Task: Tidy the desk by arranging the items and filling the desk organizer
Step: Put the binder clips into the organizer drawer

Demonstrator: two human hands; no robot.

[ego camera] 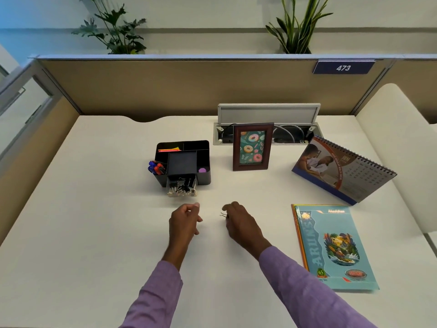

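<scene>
head view — right hand [238, 223] pinches a small binder clip [223, 215]; left hand [185, 221] loosely curled, holding nothing visible. desk organizer [183, 162] sits just beyond the left hand, its clear drawer [181, 187] pulled open and full of clips. carry the clip low, drop it inside the drawer walls. worktop [94, 209] bare to the left; notebook [335, 247] crowds the right.
</scene>
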